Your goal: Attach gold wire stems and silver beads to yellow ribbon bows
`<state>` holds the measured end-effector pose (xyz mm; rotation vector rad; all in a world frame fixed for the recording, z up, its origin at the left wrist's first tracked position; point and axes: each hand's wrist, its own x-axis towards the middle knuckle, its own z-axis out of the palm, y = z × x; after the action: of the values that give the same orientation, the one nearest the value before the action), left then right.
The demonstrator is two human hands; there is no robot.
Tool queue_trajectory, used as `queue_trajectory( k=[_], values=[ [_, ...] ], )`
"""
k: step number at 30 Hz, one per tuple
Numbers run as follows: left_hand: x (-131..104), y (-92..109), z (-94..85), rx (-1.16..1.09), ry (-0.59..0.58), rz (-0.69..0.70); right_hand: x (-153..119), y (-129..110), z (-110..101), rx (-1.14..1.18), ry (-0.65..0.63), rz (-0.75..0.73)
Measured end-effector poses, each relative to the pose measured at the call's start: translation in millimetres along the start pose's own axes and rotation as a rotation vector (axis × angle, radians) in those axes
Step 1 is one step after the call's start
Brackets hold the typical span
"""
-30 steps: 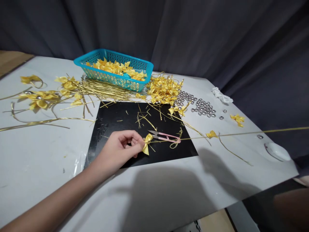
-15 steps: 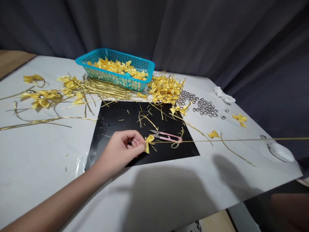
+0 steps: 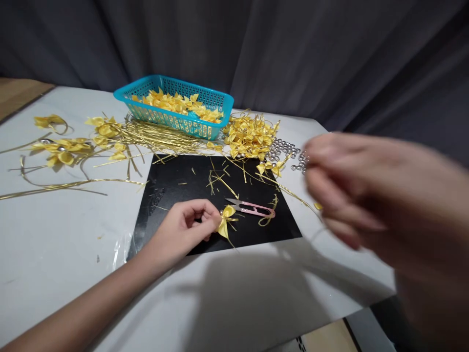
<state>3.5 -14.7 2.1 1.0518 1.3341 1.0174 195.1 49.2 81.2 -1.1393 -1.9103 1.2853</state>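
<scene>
My left hand point(image 3: 190, 221) is closed in a pinch on a small yellow ribbon bow point(image 3: 224, 226) with gold cord ends, low over the black mat point(image 3: 172, 181). Just right of the bow lie pink-handled thread snips point(image 3: 254, 209), beside a small loop of gold cord. My right hand point(image 3: 348, 190), blurred by motion, is raised large at the right with fingers curled together. Whatever is between its fingertips, if anything, cannot be made out.
A turquoise basket point(image 3: 210, 128) of yellow bows stands at the back. Near it lie gold cords point(image 3: 161, 137), a heap of bows point(image 3: 251, 137) and silver beads point(image 3: 282, 146). More bows point(image 3: 62, 151) lie at left. Cord scraps litter the mat.
My right hand has come into view from the right. The gold cord that stretched taut from the bow to the right edge is no longer seen stretched. My left hand stays on the bow.
</scene>
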Motion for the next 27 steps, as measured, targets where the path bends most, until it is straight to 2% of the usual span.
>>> queue_trajectory(
  k=[3, 7, 10, 14, 21, 27],
  values=[
    [0, 1, 0.4, 0.019, 0.006, 0.003, 10, 10, 24, 0.01, -0.121, -0.002],
    [2, 2, 0.7, 0.026, 0.013, 0.016, 10, 31, 49, -0.274, -0.101, -0.201],
    [2, 2, 0.7, 0.036, 0.025, 0.012, 4, 39, 56, -0.341, -0.092, -0.244],
    [3, 2, 0.4, 0.021, 0.018, 0.012, 4, 42, 56, -0.331, -0.105, -0.267],
    [5, -4, -6.9, 0.06, -0.132, -0.014, 17, 39, 42, -0.288, -0.32, -0.179],
    [5, -8, -13.6, 0.133, -0.223, -0.064, 18, 37, 33, -0.277, -0.385, -0.162]
  ],
)
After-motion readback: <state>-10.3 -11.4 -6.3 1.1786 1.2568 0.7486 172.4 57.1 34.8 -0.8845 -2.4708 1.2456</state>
